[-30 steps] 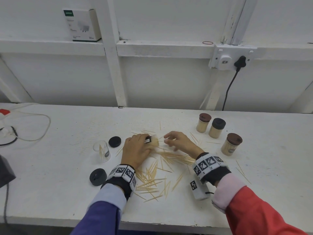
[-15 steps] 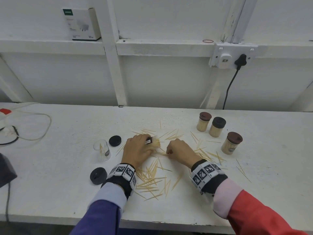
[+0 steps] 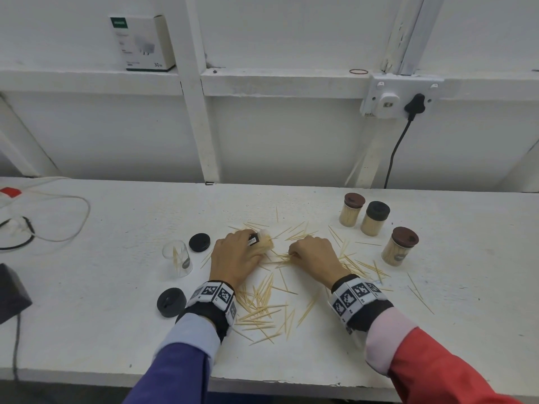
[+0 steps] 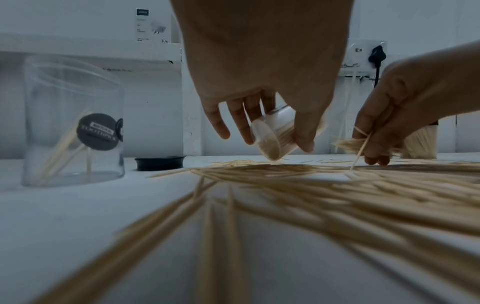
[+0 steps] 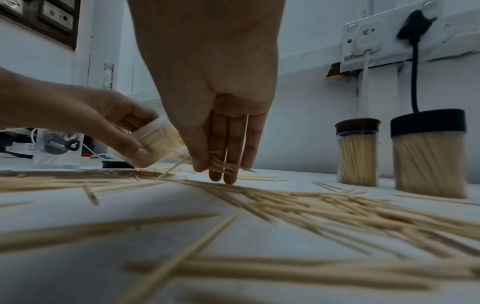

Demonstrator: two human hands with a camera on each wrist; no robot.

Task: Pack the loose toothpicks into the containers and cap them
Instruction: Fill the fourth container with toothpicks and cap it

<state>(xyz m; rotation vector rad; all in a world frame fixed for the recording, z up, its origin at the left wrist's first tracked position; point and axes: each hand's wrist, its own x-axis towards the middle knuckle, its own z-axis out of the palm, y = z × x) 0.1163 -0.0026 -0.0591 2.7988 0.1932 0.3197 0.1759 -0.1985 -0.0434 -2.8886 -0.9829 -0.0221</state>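
Loose toothpicks (image 3: 262,304) lie scattered over the white table between and in front of my hands. My left hand (image 3: 236,255) grips a clear container (image 4: 275,137) tilted on its side and mostly full of toothpicks. My right hand (image 3: 313,256) pinches a small bundle of toothpicks (image 5: 221,164) against the table, just right of the container's mouth. A second clear container (image 3: 178,259) stands uncapped to the left with a few toothpicks inside. Two black caps (image 3: 199,242) (image 3: 171,302) lie near it. Three capped full containers (image 3: 374,218) stand at the right.
A wall socket with a black plug (image 3: 414,103) and its cable hangs behind the capped containers. White and black cables (image 3: 43,217) lie at the far left, beside a dark box (image 3: 11,293). A white carton (image 3: 143,43) sits on the ledge.
My right hand has pulled back toward me and lowered onto the table, gathering toothpicks next to the container. The left hand has stayed put with the tilted container.
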